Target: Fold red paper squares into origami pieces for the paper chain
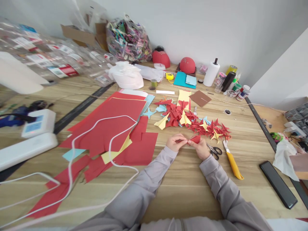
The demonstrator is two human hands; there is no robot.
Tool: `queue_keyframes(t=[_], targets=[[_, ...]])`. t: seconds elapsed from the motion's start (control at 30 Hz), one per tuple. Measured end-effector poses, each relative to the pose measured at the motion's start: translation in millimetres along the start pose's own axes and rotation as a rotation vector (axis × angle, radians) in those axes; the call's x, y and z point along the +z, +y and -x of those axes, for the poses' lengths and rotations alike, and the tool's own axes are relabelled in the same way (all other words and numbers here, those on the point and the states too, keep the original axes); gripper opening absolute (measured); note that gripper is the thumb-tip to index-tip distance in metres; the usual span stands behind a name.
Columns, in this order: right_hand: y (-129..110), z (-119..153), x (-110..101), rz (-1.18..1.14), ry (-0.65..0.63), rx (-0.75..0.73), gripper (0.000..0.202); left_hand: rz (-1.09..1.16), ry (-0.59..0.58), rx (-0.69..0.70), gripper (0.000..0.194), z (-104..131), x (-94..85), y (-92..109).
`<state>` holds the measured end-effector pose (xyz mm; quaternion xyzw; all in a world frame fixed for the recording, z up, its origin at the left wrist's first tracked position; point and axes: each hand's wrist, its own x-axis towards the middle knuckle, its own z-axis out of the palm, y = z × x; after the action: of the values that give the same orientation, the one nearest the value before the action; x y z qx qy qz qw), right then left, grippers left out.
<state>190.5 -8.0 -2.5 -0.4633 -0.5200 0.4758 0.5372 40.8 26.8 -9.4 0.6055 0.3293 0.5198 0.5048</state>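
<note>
A small folded piece of red paper (195, 139) is pinched between both hands above the wooden table. My left hand (176, 142) grips its left end with thumb and forefinger. Around its right side, the fingers of my right hand (201, 147) are closed. Just beyond the hands lies a heap of folded red paper shapes (175, 114), with yellow paper planes (161, 122) and star-like pieces among them. Black-handled scissors (215, 150) lie beside my right hand, partly hidden by it. A yellow utility knife (233, 163) rests farther right.
Large red paper sheets (115, 118) and scraps cover the left side, with a white cable (109, 150) looped across them. A black phone (278, 184) lies at the right. Along the back stand a white bottle (211, 73), paint jars (243, 93) and a bag of scraps (128, 40).
</note>
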Motion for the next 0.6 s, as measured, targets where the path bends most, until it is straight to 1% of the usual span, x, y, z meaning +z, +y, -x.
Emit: queue_keyframes(t=[0.2,0.3,0.47,0.6], targets=[[2.7,-1.0,-1.6,-0.028,0.014,0.021,0.021,0.019,0.002,-0.077,0.02,1.4,4.7,1.8],[3.9,-1.3,-2.5,-0.033,0.003,0.02,0.019,-0.008,0.015,-0.084,0.017,1.4,4.9,3.9],[1.9,-2.1,-3.3,0.025,-0.028,0.004,0.021,-0.025,0.016,-0.081,0.017,0.8,2.7,4.1],[2.2,-2.0,-2.5,0.03,-0.036,0.022,0.021,0.049,0.028,-0.199,0.02,1.1,2.5,-0.8]])
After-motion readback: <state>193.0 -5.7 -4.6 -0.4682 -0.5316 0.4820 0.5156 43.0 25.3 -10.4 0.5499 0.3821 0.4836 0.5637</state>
